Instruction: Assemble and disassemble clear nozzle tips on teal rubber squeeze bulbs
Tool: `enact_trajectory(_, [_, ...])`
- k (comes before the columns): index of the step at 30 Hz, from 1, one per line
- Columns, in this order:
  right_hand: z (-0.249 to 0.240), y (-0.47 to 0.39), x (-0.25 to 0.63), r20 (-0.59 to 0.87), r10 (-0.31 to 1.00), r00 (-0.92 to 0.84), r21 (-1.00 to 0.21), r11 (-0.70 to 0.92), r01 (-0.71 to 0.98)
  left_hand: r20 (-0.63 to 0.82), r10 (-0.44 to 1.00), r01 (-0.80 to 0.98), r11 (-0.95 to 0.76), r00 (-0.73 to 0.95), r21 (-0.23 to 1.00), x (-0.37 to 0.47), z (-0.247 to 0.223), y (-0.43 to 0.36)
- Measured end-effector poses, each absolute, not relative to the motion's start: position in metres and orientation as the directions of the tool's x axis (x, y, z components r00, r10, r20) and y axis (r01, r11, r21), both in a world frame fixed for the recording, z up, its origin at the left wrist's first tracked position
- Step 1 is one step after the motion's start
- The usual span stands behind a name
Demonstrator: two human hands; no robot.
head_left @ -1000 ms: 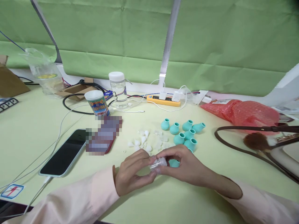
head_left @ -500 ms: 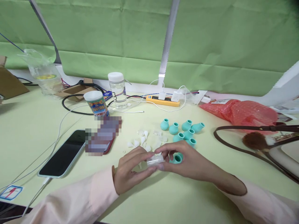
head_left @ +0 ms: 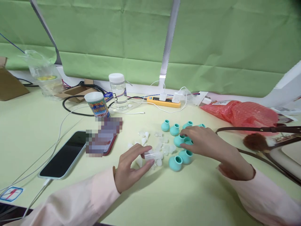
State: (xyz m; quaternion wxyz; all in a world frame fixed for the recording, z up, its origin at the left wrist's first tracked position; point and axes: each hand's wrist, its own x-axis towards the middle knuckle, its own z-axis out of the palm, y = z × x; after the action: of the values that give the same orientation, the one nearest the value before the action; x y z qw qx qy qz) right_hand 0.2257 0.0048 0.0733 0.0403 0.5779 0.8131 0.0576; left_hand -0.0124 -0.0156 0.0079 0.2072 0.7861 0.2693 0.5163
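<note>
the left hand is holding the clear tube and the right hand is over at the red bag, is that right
Not quite. The head view shows the right hand at the teal bulbs; the red bag lies farther back and to the right. The left hand is indeed holding the clear tube.

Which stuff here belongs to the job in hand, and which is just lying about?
Job, judging by the hands:
clear tube, in left hand
teal bulbs, right hand at them
white pieces, beside both

Likely lying about:
phones
cup
bottle
red bag
</note>
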Motion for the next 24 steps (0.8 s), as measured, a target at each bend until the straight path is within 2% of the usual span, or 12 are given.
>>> enact_trajectory(5, [0.071, 0.008, 0.222, -0.039, 0.953, -0.299, 0.151, 0.301, 0.942, 0.686, 0.657, 0.264, -0.754, 0.314, 0.601, -0.013, 0.006, -0.016])
enact_trajectory(9, [0.068, 0.013, 0.220, -0.041, 0.956, -0.292, 0.174, 0.294, 0.940, 0.656, 0.695, 0.261, -0.719, 0.294, 0.644, -0.012, 0.005, -0.015])
enact_trajectory(13, [0.070, 0.014, 0.221, -0.010, 0.940, -0.342, 0.112, 0.341, 0.933, 0.643, 0.712, 0.241, -0.702, 0.283, 0.671, -0.012, 0.004, -0.014])
enact_trajectory(16, [0.074, 0.010, 0.218, 0.147, 0.930, -0.338, -0.069, 0.350, 0.934, 0.632, 0.731, 0.243, -0.682, 0.258, 0.689, -0.012, 0.004, -0.015])
enact_trajectory(19, [0.078, 0.004, 0.212, 0.348, 0.910, -0.224, -0.341, 0.345, 0.874, 0.591, 0.776, 0.250, -0.631, 0.221, 0.735, -0.012, 0.003, -0.015])
enact_trajectory(22, [0.077, -0.002, 0.203, 0.411, 0.903, -0.125, -0.625, 0.379, 0.683, 0.544, 0.817, 0.219, -0.575, 0.191, 0.788, -0.012, 0.002, -0.014])
enact_trajectory(24, [0.075, -0.005, 0.197, 0.419, 0.904, -0.085, -0.765, 0.402, 0.502, 0.514, 0.839, 0.172, -0.541, 0.178, 0.823, -0.012, 0.002, -0.012])
